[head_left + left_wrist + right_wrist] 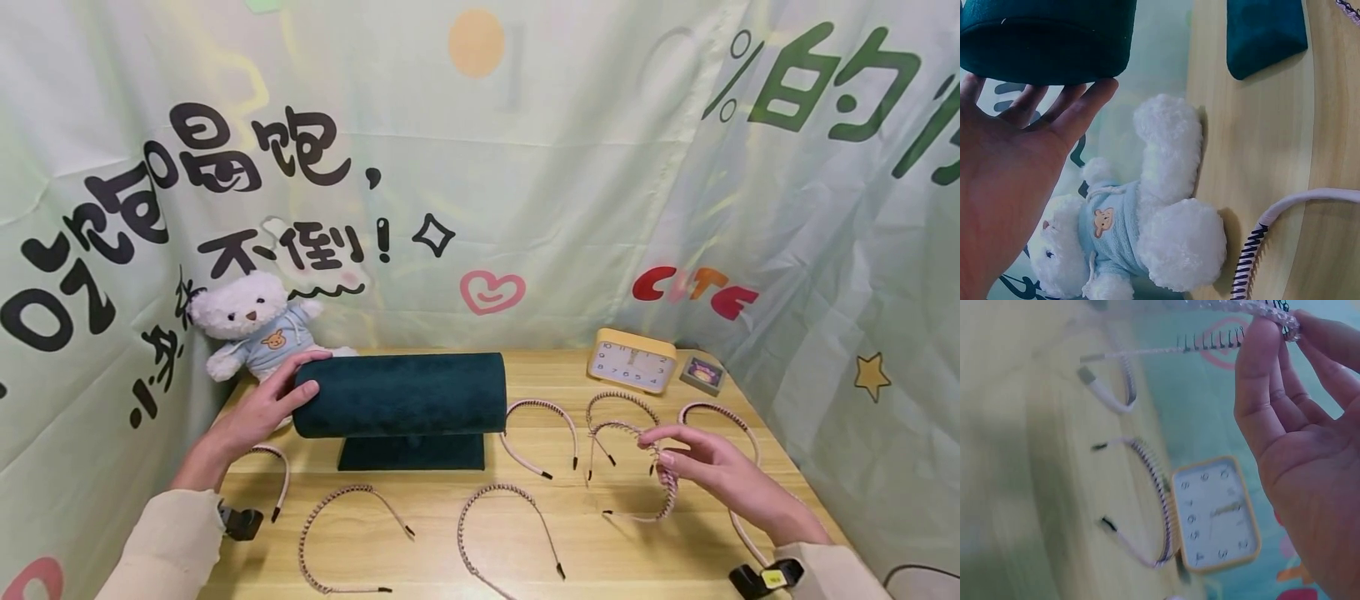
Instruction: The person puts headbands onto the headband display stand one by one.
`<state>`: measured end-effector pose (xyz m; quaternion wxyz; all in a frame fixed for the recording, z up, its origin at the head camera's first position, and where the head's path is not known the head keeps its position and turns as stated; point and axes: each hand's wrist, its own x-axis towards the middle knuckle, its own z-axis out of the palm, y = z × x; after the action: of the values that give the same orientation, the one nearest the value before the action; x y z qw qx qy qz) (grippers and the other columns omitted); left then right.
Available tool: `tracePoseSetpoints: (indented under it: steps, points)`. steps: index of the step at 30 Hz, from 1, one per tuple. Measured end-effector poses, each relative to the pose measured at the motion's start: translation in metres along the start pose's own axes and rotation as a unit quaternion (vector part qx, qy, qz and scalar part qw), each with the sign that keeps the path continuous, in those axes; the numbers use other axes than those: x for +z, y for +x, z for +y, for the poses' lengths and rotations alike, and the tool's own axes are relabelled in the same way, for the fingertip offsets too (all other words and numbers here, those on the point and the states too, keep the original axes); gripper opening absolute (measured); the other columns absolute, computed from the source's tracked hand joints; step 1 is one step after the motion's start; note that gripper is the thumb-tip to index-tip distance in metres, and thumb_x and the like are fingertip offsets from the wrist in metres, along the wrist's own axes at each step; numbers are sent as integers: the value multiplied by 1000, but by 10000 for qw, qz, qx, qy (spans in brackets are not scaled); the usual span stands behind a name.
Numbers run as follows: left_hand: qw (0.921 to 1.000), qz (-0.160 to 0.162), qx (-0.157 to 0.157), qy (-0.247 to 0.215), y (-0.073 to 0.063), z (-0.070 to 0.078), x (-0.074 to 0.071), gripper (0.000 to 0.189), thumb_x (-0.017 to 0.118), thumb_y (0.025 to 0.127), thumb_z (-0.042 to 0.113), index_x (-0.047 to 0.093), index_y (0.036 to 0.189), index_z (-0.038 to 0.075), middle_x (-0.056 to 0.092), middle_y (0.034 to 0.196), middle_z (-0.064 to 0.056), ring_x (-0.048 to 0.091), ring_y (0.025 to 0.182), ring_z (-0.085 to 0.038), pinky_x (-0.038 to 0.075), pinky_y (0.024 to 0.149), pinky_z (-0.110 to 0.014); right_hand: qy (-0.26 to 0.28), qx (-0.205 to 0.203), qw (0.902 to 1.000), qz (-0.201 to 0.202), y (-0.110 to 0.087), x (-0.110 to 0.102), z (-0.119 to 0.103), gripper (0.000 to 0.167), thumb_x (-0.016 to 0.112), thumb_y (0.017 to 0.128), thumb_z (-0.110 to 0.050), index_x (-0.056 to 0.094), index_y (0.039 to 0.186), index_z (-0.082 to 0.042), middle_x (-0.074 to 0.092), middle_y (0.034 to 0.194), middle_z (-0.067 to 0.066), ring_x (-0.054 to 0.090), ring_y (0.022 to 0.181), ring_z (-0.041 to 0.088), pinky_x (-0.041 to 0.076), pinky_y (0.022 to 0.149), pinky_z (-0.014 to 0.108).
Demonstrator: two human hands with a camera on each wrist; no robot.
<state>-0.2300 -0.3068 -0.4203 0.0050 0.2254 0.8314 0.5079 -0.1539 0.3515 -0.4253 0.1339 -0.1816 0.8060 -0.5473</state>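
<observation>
A dark green velvet roll on a stand [401,396] stands at the table's middle left. My left hand [273,396] holds its left end, thumb at the front and fingers over the top; in the left wrist view the fingers [1085,115] reach behind the roll's rim. At the right, my right hand [712,467] pinches a pale pink headband [667,497] with dark lacing, between thumb and fingers. Its two tips point left, above the table. In the right wrist view, the headband [1210,348] is partly blurred and the fingertips partly cover it.
Several similar headbands lie around, including one at front left [307,525], one at front centre [465,521] and one beside the roll [573,425]. A white teddy bear [273,337] sits behind the left arm. At back right stand a yellow clock [632,362] and a small box [702,375].
</observation>
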Motion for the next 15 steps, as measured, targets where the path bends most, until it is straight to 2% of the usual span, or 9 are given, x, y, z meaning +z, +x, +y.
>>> tracePoseSetpoints:
  steps: [3,10,15]
  points:
    - [10000,-24,-54,-41,0,-2,0,49,50,117,17,39,165,14,38,165,-15,41,135,3,34,105,-7,10,-114,9999,87,3,4,-7,32,53,114,-8,62,145,-5,67,136,-5,71,98,14,57,91,27]
    - [10000,10,-38,-51,-1,0,1,49,50,116,16,40,164,13,39,164,-14,42,134,1,35,105,-9,153,-441,9987,189,15,12,-21,40,52,114,-6,53,152,5,63,146,-15,70,113,7,58,97,24]
    - [10000,54,-60,-21,-1,0,1,49,51,116,17,41,164,14,39,163,-12,41,135,2,34,104,-8,306,-599,9969,401,26,20,-32,41,54,113,-6,54,154,0,63,150,-12,69,116,7,57,99,24]
